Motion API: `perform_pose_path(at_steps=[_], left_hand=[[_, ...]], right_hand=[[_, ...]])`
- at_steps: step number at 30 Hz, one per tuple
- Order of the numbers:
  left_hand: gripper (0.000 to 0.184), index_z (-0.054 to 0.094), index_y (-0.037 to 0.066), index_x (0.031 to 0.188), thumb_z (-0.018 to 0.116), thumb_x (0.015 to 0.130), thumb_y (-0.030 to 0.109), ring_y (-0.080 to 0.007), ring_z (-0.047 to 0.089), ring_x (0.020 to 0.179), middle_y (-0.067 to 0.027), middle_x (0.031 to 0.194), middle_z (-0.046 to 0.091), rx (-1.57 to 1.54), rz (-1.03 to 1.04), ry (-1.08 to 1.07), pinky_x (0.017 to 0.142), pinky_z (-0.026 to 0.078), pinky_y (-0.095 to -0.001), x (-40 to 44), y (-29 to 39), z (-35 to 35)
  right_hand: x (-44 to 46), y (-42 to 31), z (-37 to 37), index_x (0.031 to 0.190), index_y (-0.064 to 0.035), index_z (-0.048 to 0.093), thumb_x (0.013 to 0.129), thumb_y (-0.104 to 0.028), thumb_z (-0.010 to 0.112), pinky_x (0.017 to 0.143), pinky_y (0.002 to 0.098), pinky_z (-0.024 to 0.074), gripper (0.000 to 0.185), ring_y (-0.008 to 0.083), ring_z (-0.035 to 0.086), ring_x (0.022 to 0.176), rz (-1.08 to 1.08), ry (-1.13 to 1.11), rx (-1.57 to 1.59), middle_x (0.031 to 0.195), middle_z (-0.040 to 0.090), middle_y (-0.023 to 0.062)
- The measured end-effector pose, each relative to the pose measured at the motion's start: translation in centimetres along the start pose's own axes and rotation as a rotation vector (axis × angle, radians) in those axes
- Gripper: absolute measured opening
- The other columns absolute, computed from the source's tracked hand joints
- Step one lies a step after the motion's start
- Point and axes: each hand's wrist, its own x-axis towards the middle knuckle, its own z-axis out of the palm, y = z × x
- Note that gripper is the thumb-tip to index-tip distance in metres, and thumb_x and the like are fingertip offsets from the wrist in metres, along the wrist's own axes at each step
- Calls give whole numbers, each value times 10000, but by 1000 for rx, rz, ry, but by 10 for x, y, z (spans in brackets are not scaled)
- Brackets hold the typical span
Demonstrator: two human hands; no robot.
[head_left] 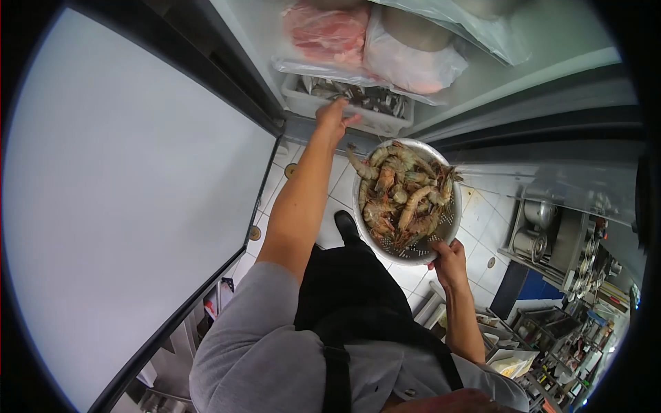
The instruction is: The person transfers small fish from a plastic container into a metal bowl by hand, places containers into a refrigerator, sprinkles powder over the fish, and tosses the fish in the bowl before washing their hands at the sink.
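My right hand (449, 263) grips the near rim of a round metal colander (441, 237). Whole raw shrimp (403, 189) fill most of it, and holes show in its bare lower right part. My left hand (335, 118) reaches forward to the front edge of a white bin (375, 122) inside an open fridge, its fingers apart and nothing visible between them. Dark and silvery pieces, perhaps fish, lie in the bin (296, 103). The colander hangs in front of the fridge, just right of my left hand.
Bagged pink meat (327, 34) and a white plastic bag (413, 58) are above the bin. The large pale fridge door (138, 172) stands open on the left. Shelves with metal pots (530, 244) are at the right, over a white tiled floor (482, 220).
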Motion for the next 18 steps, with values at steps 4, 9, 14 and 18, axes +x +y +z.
perform_pose_path(at_steps=[4,9,14,18], left_hand=[[261,588,-70,1123,563,883,31,-373,652,875,-189,1104,609,35,3,2,635,634,-435,-16,-1,-2],[228,598,-108,1044,624,834,-21,-326,664,789,-191,1028,605,31,4,97,597,645,-411,-49,-2,-2],[235,581,-117,1042,637,852,9,-303,664,699,-171,941,610,-10,93,29,612,642,-373,-17,-10,-15],[297,551,-109,1106,643,887,69,-285,670,703,-173,931,616,146,23,179,619,638,-369,-4,-16,-15]], right_hand=[[5,5,2,918,67,552,852,-18,585,403,310,464,112,210,582,493,-15,-9,23,763,634,142],[10,1,11,893,66,519,844,-10,602,406,319,460,122,227,582,489,-53,-11,78,736,619,145],[24,2,14,937,80,538,847,-17,574,394,310,452,137,214,585,490,-38,25,41,751,634,147],[33,12,5,946,83,545,850,-12,556,396,295,458,135,203,587,491,-38,-29,43,753,639,149]])
